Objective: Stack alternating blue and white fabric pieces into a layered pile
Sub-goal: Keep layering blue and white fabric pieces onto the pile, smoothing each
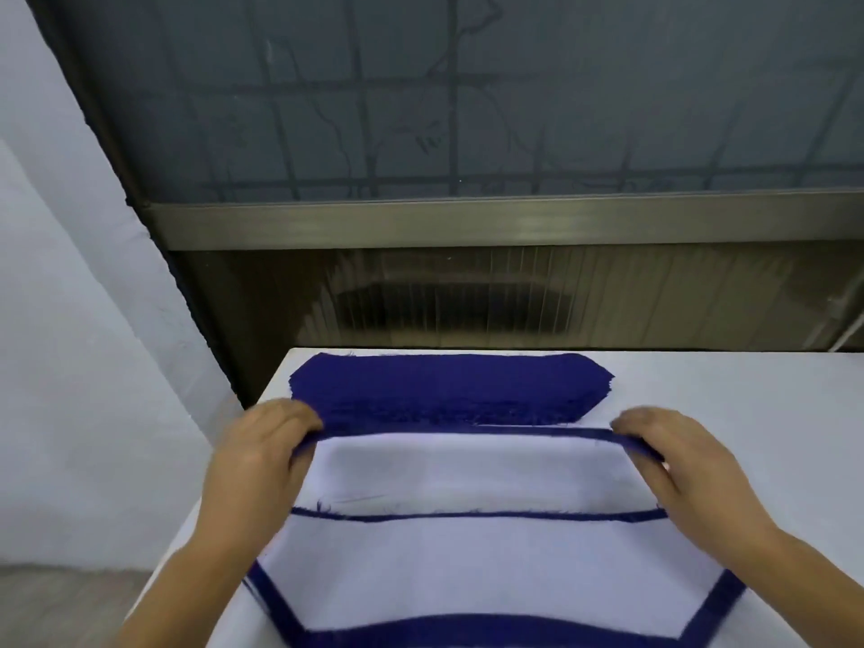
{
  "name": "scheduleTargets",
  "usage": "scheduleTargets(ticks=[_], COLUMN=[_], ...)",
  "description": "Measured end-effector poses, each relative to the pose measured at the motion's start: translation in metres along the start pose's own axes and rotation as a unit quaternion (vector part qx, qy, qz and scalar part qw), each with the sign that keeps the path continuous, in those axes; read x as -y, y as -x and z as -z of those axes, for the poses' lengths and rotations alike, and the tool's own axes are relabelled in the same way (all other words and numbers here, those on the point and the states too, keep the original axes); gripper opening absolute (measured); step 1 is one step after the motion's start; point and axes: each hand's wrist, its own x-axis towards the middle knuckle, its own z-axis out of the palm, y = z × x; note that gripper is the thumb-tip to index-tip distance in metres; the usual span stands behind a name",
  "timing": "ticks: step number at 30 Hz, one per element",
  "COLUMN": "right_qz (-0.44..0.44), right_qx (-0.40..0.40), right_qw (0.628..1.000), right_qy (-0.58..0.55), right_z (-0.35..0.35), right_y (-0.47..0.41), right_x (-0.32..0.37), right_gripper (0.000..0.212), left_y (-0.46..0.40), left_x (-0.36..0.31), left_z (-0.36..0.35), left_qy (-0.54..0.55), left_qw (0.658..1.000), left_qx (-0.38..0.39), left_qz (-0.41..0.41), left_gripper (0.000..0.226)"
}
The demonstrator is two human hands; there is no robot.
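**Blue piece held at both ends above layered pile**

Left hand pinches the left end of a blue fabric piece, fingers curled over its edge. The piece spans, seen edge-on, above a white fabric piece on the white table. A stack of blue pieces lies just behind. Right hand pinches the piece's right end. The layered pile, white over blue, lies nearest.

fabric stack behind layered pile
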Motion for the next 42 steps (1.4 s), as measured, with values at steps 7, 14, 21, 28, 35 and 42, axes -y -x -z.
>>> scheduleTargets(ticks=[7, 14, 21, 28, 35, 42], right_qz=[0.073, 0.075, 0.044, 0.022, -0.074, -0.097], right_qx=[0.081, 0.064, 0.047, 0.047, 0.1, 0.117], right_qw=[0.993, 0.994, 0.997, 0.998, 0.992, 0.984], right_qy=[-0.041, -0.043, -0.053, 0.036, -0.027, -0.094], right_z=[0.005, 0.0, 0.003, 0.01, -0.009, -0.08], right_y=[0.08, 0.09, 0.096, 0.078, 0.01, -0.078], right_x=[0.006, 0.002, 0.0, -0.023, -0.011, 0.001], right_gripper=[0.035, 0.037, 0.054, 0.009, 0.014, 0.017], left_y=[0.093, 0.103, 0.11, 0.093, 0.023, -0.055], left_x=[-0.004, -0.005, 0.005, 0.017, -0.022, -0.084], left_z=[-0.008, -0.006, 0.005, -0.004, -0.021, -0.085], left_qy=[0.087, 0.125, 0.166, 0.068, 0.022, 0.123], left_qw=[0.99, 0.986, 0.976, 0.997, 0.994, 0.985], left_qx=[0.052, 0.073, 0.135, 0.044, 0.086, 0.121], left_qz=[-0.098, -0.086, -0.036, 0.013, 0.057, -0.029], left_gripper=[0.043, 0.046, 0.031, 0.039, 0.013, 0.034])
